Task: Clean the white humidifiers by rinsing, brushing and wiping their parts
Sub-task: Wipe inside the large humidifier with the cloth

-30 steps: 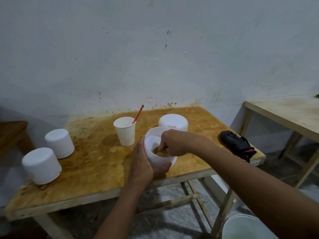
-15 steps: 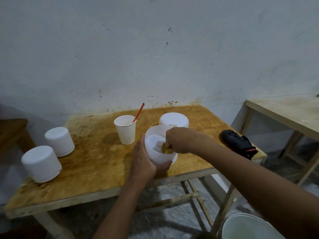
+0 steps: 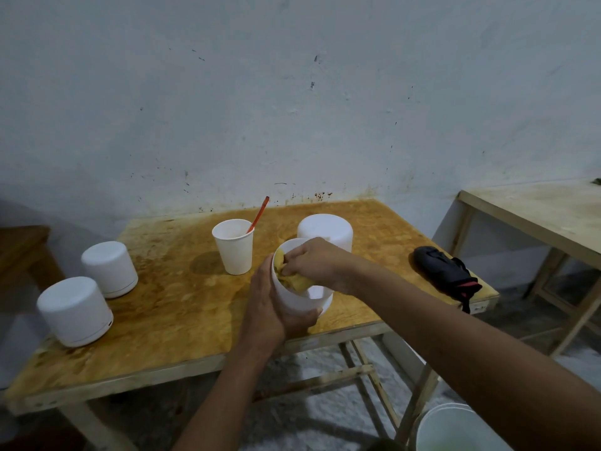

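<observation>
My left hand (image 3: 271,305) grips a white humidifier tank (image 3: 297,302) from the left and below, tilted with its opening toward me, above the table's front edge. My right hand (image 3: 313,260) pinches a yellow cloth (image 3: 294,279) and presses it against the tank's inner wall at the rim. Behind the tank stands a white humidifier part (image 3: 325,231), dome up. Two more white humidifiers (image 3: 109,268) (image 3: 74,310) stand at the table's left end.
A white paper cup (image 3: 234,247) with an orange-handled brush (image 3: 259,213) stands mid-table on the stained wooden table (image 3: 169,307). A black item with red trim (image 3: 445,275) lies at the right edge. A white bucket (image 3: 455,429) sits on the floor; another table (image 3: 546,219) stands to the right.
My right hand has drawn the yellow cloth up from deep inside the tank to its rim, where more of the cloth shows. The left hand keeps its hold on the tank.
</observation>
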Demonstrator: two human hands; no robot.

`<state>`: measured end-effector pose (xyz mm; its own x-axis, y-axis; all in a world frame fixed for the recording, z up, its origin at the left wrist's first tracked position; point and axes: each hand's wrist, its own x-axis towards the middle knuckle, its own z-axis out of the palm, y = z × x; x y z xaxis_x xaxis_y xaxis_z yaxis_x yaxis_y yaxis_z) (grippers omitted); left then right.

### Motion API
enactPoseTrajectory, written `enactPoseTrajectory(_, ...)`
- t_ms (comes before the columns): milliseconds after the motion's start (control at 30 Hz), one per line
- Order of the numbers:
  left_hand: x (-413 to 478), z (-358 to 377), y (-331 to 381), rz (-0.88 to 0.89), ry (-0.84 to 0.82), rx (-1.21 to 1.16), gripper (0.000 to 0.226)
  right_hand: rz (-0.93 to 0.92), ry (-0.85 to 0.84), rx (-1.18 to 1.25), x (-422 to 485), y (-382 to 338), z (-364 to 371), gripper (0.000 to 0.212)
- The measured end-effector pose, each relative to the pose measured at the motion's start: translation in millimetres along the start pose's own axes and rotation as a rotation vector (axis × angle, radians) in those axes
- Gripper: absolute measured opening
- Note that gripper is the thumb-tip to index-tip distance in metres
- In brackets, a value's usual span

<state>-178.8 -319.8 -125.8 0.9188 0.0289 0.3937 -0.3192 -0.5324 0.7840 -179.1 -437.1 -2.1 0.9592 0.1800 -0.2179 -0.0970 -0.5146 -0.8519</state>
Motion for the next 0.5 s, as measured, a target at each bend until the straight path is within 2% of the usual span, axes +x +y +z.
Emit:
enactPoseTrajectory(133, -5, -3, -2, 0.051, 0.001, -0.026, 0.13, 0.082, 0.132, 0.508, 8, 5, 6, 0.023)
enactPoseTrajectory(200, -6, -3, -2, 0.058, 0.004, -0.02, 0.13, 0.05, 0.217, 0.549, 9, 9, 1, 0.021)
enactPoseTrajectory(267, -6, -3, -3, 0.051, 0.001, -0.022, 0.13, -0.075, 0.32, 0.286, 8, 15, -8, 0.022)
enactPoseTrajectory(333, -5, -2, -2, 0.062, 0.006, -0.031, 0.128, -0.259, 0.411, -0.184, 7, 18, -18, 0.027)
enactPoseTrajectory(433, -6, -3, -1, 0.077, 0.007, -0.071, 0.123, -0.38, 0.325, -0.895, 1, 17, -30, 0.037)
enactPoseTrajectory(500, -8, -4, -1, 0.061, 0.001, -0.084, 0.123, -0.396, 0.217, -1.223, -6, 15, -34, 0.036)
